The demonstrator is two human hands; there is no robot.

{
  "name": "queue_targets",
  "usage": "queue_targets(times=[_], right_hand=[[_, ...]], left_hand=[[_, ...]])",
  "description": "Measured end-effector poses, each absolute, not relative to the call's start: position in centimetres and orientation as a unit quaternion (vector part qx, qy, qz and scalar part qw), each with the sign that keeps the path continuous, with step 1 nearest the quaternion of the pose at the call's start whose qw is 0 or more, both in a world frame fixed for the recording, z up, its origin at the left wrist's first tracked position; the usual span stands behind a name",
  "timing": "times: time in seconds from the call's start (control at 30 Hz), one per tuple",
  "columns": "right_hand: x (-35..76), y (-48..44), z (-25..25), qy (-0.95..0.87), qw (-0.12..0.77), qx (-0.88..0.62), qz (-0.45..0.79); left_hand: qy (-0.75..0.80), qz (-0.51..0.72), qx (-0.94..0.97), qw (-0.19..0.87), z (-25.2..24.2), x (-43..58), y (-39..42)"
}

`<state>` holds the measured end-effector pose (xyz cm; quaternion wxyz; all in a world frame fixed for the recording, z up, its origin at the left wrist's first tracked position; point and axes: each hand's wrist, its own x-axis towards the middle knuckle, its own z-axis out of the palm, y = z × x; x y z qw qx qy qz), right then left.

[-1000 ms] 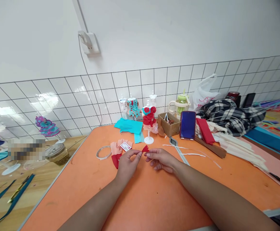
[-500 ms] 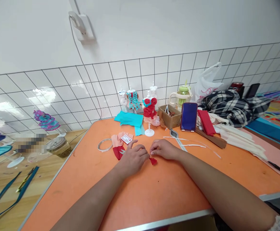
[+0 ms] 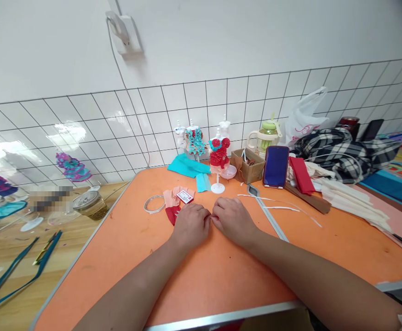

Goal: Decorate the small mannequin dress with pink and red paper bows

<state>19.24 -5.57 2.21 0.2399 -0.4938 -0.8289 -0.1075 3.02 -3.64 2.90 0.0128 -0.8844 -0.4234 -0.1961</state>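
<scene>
Both of my hands are closed in pinches, knuckles up, with their fingertips meeting above the orange table (image 3: 201,271). What my left hand (image 3: 191,226) and my right hand (image 3: 233,221) pinch is hidden behind the fingers. Just beyond my left hand lie red crepe paper (image 3: 172,214), peach crepe paper (image 3: 170,197) and a small white card with a red mark (image 3: 185,196). A roll of tape (image 3: 154,204) is flat to their left. Behind the hands stands a small dress form (image 3: 219,158) in red and turquoise ruffles on a white stand.
Turquoise paper (image 3: 187,166) and more dress forms (image 3: 194,140) stand at the back. To the right are a cardboard box (image 3: 252,171), an upright phone (image 3: 276,167), a green-lidded jug (image 3: 268,135), white strips (image 3: 280,208) and red folded paper (image 3: 302,175). A metal table edge (image 3: 221,317) runs in front.
My fingers have closed and my two hands have come together. The small red paper piece that showed between them is out of sight. The view has shifted slightly.
</scene>
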Motion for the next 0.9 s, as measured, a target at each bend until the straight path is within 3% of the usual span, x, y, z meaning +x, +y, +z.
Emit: queue_targets(times=[0.1, 0.27, 0.37, 0.47, 0.57, 0.7, 0.9], right_hand=[[18.8, -5.8, 2.1, -0.816, 0.253, -0.496, -0.155], [19.1, -6.0, 2.3, -0.800, 0.283, -0.498, -0.177], [19.4, -5.9, 2.5, -0.791, 0.335, -0.501, -0.106], [19.4, -5.2, 2.3, -0.738, 0.442, -0.507, 0.050], [19.7, -4.0, 1.5, -0.654, 0.500, -0.480, 0.304], [20.8, -2.5, 0.5, -0.601, 0.422, -0.407, 0.543], [22.4, -1.7, 0.4, -0.624, 0.349, -0.359, 0.599]], left_hand=[[-0.474, -0.288, -0.824, -0.118, 2.6, 2.9, -3.3], [-0.469, -0.412, -0.622, -0.472, 1.5, 3.2, -2.5], [-0.411, -0.463, -0.562, -0.549, 0.8, 3.5, -2.3], [-0.405, -0.474, -0.587, -0.516, 0.7, 3.6, -2.5], [-0.421, -0.471, -0.656, -0.413, 1.1, 3.2, -2.6], [-0.342, -0.413, -0.807, -0.247, 1.9, 2.3, -2.3], [-0.285, -0.334, -0.871, -0.221, 2.4, 2.0, -2.3]])
